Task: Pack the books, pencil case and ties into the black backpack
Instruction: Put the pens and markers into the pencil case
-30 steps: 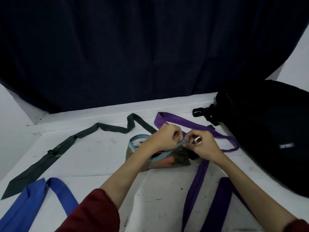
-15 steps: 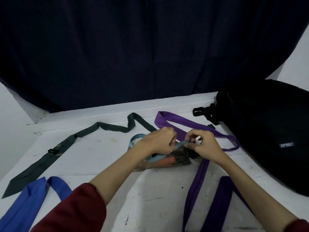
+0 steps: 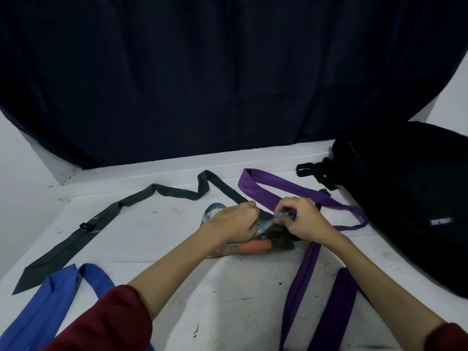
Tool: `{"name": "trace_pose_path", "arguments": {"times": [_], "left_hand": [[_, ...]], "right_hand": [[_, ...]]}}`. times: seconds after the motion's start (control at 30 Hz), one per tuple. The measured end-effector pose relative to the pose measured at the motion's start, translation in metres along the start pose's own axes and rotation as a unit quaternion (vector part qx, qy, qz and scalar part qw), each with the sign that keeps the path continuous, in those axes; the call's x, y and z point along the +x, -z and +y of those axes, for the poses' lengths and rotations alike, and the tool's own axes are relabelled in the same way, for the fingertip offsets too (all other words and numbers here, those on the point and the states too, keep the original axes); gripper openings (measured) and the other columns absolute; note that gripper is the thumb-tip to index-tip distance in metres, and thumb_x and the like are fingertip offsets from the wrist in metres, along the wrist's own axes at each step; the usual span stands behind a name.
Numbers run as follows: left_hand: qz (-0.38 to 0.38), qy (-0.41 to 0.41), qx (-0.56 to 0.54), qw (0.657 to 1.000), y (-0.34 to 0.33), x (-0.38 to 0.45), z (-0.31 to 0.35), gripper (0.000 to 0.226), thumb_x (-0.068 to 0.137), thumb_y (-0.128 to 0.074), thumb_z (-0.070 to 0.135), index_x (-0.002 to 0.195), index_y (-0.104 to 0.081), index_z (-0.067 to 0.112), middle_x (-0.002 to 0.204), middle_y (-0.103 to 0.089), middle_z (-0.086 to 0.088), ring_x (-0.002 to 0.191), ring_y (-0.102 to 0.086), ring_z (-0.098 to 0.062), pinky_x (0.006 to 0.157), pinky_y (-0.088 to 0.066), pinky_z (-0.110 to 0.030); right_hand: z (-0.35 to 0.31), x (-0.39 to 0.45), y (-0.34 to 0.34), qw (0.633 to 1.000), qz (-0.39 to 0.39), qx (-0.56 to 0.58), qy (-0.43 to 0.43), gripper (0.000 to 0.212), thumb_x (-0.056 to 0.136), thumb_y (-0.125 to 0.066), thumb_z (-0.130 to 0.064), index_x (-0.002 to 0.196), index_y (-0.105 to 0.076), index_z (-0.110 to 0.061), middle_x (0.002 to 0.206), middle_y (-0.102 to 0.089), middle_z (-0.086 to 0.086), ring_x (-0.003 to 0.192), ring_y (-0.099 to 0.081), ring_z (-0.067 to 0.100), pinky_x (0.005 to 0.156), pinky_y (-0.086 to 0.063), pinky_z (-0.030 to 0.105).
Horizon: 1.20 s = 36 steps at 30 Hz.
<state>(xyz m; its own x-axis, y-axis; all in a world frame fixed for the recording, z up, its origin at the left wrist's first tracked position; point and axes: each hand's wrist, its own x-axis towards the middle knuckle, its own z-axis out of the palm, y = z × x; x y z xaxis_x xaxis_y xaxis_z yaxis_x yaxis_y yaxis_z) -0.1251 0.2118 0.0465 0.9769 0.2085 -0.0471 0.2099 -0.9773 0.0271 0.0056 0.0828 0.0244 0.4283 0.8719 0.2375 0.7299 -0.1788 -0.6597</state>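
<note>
- At the middle of the white counter [image 3: 157, 231], a pencil case [image 3: 266, 243] with a light blue edge is held by both hands.
- The left hand [image 3: 233, 225] is curled at the case's upper edge; its fingers are closed on the blue edge, though the exact contact is hidden behind the knuckles.
- The fingers of the right hand [image 3: 302, 219] are pinched narrow on the right end of the blue edge.
- An orange item is seen through the near side of the case.
- A dark green tie [image 3: 106, 219] is laid from the near left edge toward the far centre, and its far end passes behind the hands.
- A blue tie [image 3: 50, 300] is draped at the near left corner.
- A purple tie [image 3: 276, 187] is looped at the far side, right of the green tie, and runs behind the right hand; two further purple lengths [image 3: 304, 282] lie at the near right.
- The black backpack [image 3: 405, 198] is set on the right side of the counter, well apart from the case, with a strap and buckle [image 3: 307, 171] pointing left.
- A dark blue curtain [image 3: 228, 72] hangs behind the counter.
</note>
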Motion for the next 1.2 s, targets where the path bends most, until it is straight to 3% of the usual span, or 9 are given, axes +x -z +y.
{"name": "trace_pose_path", "arguments": {"times": [0.1, 0.23, 0.43, 0.57, 0.67, 0.87, 1.07, 1.2], "left_hand": [[-0.003, 0.002, -0.002, 1.000, 0.004, -0.002, -0.001, 0.015, 0.092, -0.043, 0.016, 0.086, -0.052, 0.006, 0.096, -0.049, -0.008, 0.075, -0.050, -0.022, 0.057, -0.032, -0.030], [-0.026, 0.023, -0.008, 0.999, 0.012, -0.008, -0.012, 0.017, 0.090, -0.045, 0.015, 0.093, -0.057, 0.004, 0.099, -0.051, -0.006, 0.086, -0.054, -0.024, 0.058, -0.037, -0.029], [-0.034, 0.042, 0.006, 0.999, 0.014, -0.015, -0.015, 0.016, 0.090, -0.044, 0.016, 0.091, -0.057, 0.006, 0.101, -0.051, -0.006, 0.080, -0.053, -0.024, 0.064, -0.043, -0.035], [-0.038, 0.048, 0.027, 0.998, 0.012, -0.015, -0.012, 0.017, 0.091, -0.043, 0.017, 0.090, -0.054, 0.004, 0.101, -0.049, -0.007, 0.080, -0.053, -0.026, 0.068, -0.049, -0.039], [-0.043, 0.038, 0.044, 0.997, 0.014, -0.014, -0.012, 0.016, 0.091, -0.044, 0.016, 0.091, -0.055, 0.004, 0.102, -0.051, -0.008, 0.084, -0.056, -0.027, 0.065, -0.043, -0.036], [-0.069, 0.030, 0.049, 0.996, 0.021, -0.017, -0.020, 0.020, 0.087, -0.046, 0.016, 0.092, -0.060, 0.004, 0.100, -0.054, -0.007, 0.087, -0.058, -0.027, 0.069, -0.049, -0.038], [-0.061, 0.039, 0.053, 0.996, 0.020, -0.024, -0.027, 0.021, 0.091, -0.043, 0.017, 0.096, -0.060, 0.007, 0.102, -0.053, -0.005, 0.088, -0.057, -0.026, 0.069, -0.047, -0.036], [-0.017, 0.108, -0.080, 0.991, 0.016, -0.035, -0.048, 0.016, 0.093, -0.050, 0.015, 0.087, -0.065, 0.013, 0.093, -0.061, 0.001, 0.082, -0.056, -0.016, 0.069, -0.045, -0.027]], "right_hand": [[0.002, -0.003, 0.001, 1.000, 0.021, 0.001, -0.001, 0.025, 0.077, -0.075, -0.008, 0.068, -0.062, -0.027, 0.080, -0.065, 0.000, 0.080, -0.058, 0.016, 0.070, -0.048, 0.028], [0.006, -0.007, 0.009, 0.999, 0.038, 0.005, -0.007, 0.035, 0.075, -0.077, -0.009, 0.062, -0.058, -0.035, 0.075, -0.065, -0.006, 0.077, -0.054, 0.004, 0.071, -0.040, 0.016], [0.008, -0.008, 0.011, 1.000, 0.028, 0.002, -0.014, 0.031, 0.077, -0.075, -0.011, 0.064, -0.056, -0.032, 0.077, -0.064, -0.006, 0.078, -0.049, 0.004, 0.077, -0.037, 0.026], [-0.006, -0.004, 0.007, 0.994, -0.016, -0.107, 0.007, 0.014, 0.083, -0.069, -0.031, 0.084, -0.058, -0.024, 0.088, -0.057, -0.011, 0.089, -0.042, 0.008, 0.090, -0.032, 0.033], [-0.013, -0.003, -0.002, 0.980, -0.043, -0.194, 0.022, 0.013, 0.091, -0.059, -0.029, 0.084, -0.053, -0.020, 0.087, -0.051, -0.011, 0.091, -0.040, 0.009, 0.094, -0.029, 0.032], [-0.008, -0.008, 0.000, 0.982, -0.021, -0.184, 0.032, 0.021, 0.090, -0.060, -0.026, 0.073, -0.048, -0.023, 0.072, -0.044, -0.017, 0.088, -0.041, 0.009, 0.081, -0.019, 0.027], [-0.009, -0.006, -0.002, 0.983, -0.015, -0.181, 0.037, 0.020, 0.090, -0.061, -0.027, 0.074, -0.050, -0.022, 0.072, -0.044, -0.018, 0.089, -0.042, 0.009, 0.087, -0.022, 0.030], [-0.003, -0.004, -0.002, 0.989, -0.021, -0.142, 0.038, 0.023, 0.088, -0.065, -0.023, 0.070, -0.050, -0.020, 0.070, -0.046, -0.016, 0.082, -0.042, 0.010, 0.084, -0.028, 0.028]]}}
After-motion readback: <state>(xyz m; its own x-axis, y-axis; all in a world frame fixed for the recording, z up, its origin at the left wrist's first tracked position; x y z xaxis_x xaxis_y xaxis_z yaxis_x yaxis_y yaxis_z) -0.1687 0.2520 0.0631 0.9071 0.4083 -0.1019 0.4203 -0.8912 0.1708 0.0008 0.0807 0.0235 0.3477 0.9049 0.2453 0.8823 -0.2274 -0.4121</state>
